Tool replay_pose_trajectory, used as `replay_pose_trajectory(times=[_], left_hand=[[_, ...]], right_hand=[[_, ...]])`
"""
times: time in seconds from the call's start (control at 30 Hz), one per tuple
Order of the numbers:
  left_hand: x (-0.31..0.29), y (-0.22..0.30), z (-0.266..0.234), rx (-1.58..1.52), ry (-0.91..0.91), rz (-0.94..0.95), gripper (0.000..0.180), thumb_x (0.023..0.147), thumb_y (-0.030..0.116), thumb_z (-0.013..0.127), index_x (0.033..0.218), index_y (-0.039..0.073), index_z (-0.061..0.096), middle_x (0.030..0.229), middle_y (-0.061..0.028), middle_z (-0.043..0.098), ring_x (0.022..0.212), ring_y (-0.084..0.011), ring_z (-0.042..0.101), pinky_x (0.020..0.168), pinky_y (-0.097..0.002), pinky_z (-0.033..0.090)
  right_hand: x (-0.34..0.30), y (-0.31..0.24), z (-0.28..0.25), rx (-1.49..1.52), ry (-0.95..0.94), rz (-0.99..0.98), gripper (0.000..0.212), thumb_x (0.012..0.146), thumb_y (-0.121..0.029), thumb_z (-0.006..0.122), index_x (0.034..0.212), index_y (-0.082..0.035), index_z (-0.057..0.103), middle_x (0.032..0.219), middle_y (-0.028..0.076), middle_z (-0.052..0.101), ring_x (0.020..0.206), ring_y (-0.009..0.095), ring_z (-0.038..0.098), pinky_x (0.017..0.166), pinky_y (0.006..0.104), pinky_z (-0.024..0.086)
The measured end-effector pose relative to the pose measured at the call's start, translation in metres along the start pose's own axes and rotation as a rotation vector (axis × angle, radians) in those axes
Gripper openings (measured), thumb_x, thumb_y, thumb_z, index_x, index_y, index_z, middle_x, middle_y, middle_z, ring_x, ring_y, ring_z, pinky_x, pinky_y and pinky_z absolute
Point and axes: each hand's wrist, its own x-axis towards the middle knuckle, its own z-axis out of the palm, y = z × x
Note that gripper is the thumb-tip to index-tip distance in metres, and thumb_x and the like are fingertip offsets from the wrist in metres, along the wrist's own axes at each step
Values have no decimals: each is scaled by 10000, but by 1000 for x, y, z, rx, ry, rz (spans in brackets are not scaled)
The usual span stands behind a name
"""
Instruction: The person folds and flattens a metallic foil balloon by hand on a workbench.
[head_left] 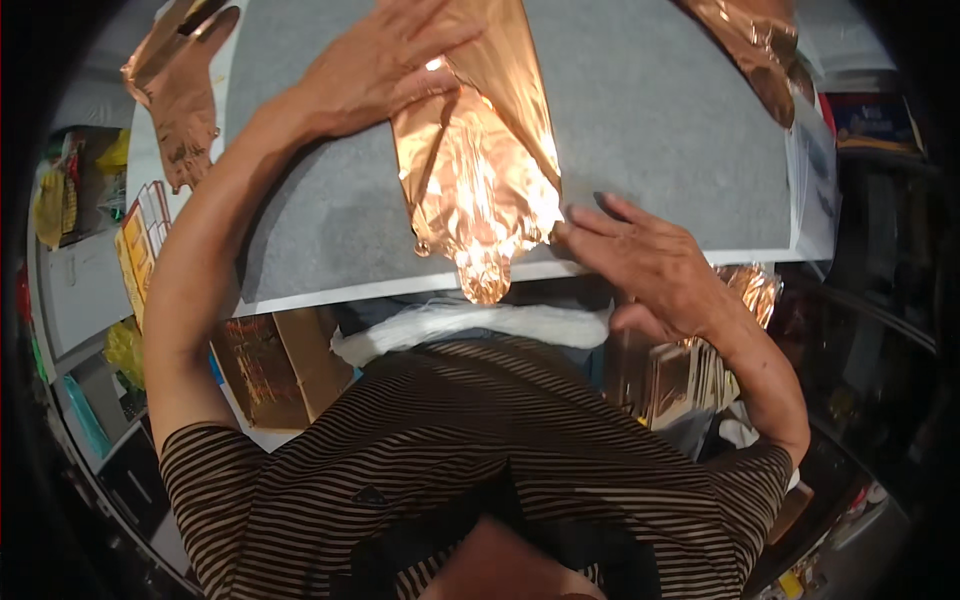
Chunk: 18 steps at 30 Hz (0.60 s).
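Observation:
A long, shiny copper-coloured foil piece [480, 150] lies on the grey work surface in front of me. Its near end narrows to a rounded tab that reaches over the table's front edge. My left hand [385, 65] rests on the foil's upper left side, palm down with its fingers stretched out across it. Beside the foil's lower right corner is my right hand [650, 262], its fingers spread and the fingertips close to or touching the edge. Nothing shows in its grasp.
More copper foil [185, 110] lies at the far left, and another foil piece [750, 45] at the far right. The grey table [660, 130] has a white front edge. Below it stand a cardboard box [310, 365] on the left and stacked copper-coloured sheets [675, 385] on the right.

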Motion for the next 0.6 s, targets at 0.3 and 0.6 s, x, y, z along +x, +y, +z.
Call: replay_pose_trajectory(times=[0.3,0.6], left_hand=[[-1,3,4,-14,104,59,657,1054,557,520,1600,195,466,1676,-289,299,1574,-453,249,1305,-504,202],[-4,2,2,8,101,37,693,1047,535,538,1633,188,407,1695,-280,251,1587,-448,205,1306,-505,204]], right_hand=[[96,74,-39,-485,290,15,652,879,90,558,1522,-2,498,1569,178,533,1456,373,506,1226,460,415],[114,99,-28,-444,145,2,625,885,80,554,1503,-11,514,1580,164,522,1459,349,502,1266,485,355]])
